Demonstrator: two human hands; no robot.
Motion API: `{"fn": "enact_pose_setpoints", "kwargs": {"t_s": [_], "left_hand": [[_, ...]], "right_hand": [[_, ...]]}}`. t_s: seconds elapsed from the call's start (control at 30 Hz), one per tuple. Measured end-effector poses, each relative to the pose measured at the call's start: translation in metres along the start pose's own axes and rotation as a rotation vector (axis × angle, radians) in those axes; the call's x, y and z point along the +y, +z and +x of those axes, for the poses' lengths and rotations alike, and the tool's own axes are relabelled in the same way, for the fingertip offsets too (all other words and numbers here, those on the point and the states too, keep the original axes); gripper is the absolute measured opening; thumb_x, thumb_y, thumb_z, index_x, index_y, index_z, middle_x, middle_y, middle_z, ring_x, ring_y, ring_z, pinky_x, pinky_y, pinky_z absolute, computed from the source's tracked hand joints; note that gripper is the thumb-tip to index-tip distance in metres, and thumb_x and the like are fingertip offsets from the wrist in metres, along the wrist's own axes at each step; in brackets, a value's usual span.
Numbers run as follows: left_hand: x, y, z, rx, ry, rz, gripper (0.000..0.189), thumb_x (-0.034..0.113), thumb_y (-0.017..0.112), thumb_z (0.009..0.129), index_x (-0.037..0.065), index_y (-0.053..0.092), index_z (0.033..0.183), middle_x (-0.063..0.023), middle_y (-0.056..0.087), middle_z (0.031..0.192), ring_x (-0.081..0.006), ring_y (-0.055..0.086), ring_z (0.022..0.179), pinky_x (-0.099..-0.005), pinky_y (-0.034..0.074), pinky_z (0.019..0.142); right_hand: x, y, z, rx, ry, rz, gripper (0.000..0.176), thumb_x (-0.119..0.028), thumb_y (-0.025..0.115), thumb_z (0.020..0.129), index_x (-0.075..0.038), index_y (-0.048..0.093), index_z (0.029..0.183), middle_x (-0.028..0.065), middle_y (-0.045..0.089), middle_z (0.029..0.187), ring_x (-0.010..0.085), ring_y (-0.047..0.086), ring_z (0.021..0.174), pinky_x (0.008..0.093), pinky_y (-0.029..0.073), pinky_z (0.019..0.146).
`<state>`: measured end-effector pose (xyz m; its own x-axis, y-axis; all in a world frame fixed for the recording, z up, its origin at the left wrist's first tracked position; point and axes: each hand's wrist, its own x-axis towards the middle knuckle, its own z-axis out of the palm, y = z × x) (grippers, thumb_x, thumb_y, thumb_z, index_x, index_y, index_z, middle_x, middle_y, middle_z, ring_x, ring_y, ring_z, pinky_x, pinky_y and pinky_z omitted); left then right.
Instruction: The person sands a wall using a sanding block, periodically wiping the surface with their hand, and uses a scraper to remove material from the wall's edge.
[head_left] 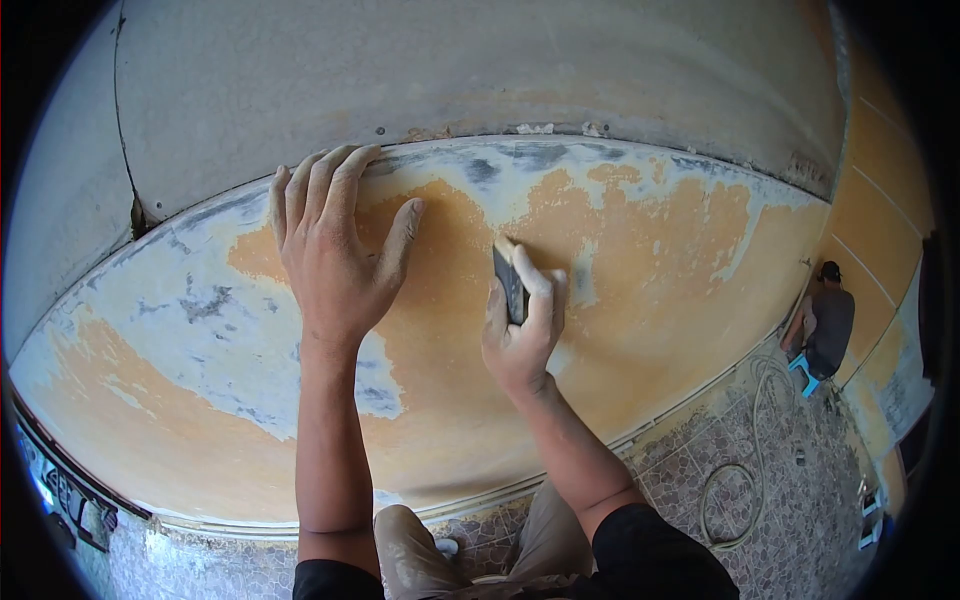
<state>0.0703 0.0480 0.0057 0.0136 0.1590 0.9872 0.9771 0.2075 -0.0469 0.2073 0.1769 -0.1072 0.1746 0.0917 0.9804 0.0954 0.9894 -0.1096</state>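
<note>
A broad curved panel (450, 420) fills the middle, coated orange-yellow with worn patches of white and grey. My left hand (335, 215) lies on it with fingers spread, fingertips at the upper edge. To the right, my right hand (530, 320) grips a dark, narrow sanding block (511, 283) between thumb and fingers, against the orange coating. The block's underside is hidden. Pale dust coats the fingers of both hands.
A grey panel (480, 70) adjoins the upper edge. At far right, a person (828, 320) sits on a blue stool (803, 374) by an orange surface. A hose (708, 500) coils over the patterned floor (790, 530). My knees are below the panel.
</note>
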Motion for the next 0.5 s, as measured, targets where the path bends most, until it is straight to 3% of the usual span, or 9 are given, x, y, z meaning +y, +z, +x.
{"fn": "enact_pose_setpoints", "kwargs": {"t_s": [0.17,0.23,0.37,0.5], "left_hand": [[0.002,-0.002,0.001,-0.005,-0.001,-0.012,0.052,0.033,0.083,0.094,0.013,0.069,0.140,-0.0086,0.070,0.141,-0.0321,0.059,0.138,-0.0565,0.027,0.133],[0.001,-0.002,0.002,0.003,0.007,-0.007,0.052,0.032,0.083,0.094,0.013,0.069,0.140,-0.0087,0.070,0.140,-0.0321,0.060,0.138,-0.0566,0.027,0.133],[0.001,0.004,0.000,0.031,0.006,-0.003,0.051,0.032,0.083,0.094,0.013,0.070,0.139,-0.0087,0.071,0.138,-0.0322,0.060,0.137,-0.0569,0.026,0.133],[0.000,0.004,-0.001,0.024,0.008,0.008,0.050,0.031,0.083,0.094,0.012,0.070,0.138,-0.0090,0.071,0.138,-0.0323,0.060,0.137,-0.0567,0.026,0.133]], "right_hand": [[0.006,0.021,0.099,0.047,-0.041,0.090,0.054,0.008,0.075,0.091,0.000,0.066,0.144,0.0122,0.069,0.099,0.0340,0.064,0.095,0.0433,0.053,0.084],[0.002,0.023,0.082,0.063,-0.089,0.030,0.053,0.008,0.075,0.093,0.001,0.066,0.145,0.0113,0.069,0.096,0.0315,0.062,0.091,0.0418,0.052,0.082],[-0.001,0.012,-0.029,0.018,-0.044,0.039,0.047,0.007,0.074,0.095,0.001,0.070,0.141,0.0099,0.068,0.094,0.0261,0.057,0.084,0.0397,0.049,0.077],[-0.005,0.017,0.003,0.017,-0.011,0.048,0.050,0.006,0.074,0.095,0.000,0.068,0.143,0.0106,0.069,0.102,0.0285,0.058,0.085,0.0409,0.049,0.080]]}}
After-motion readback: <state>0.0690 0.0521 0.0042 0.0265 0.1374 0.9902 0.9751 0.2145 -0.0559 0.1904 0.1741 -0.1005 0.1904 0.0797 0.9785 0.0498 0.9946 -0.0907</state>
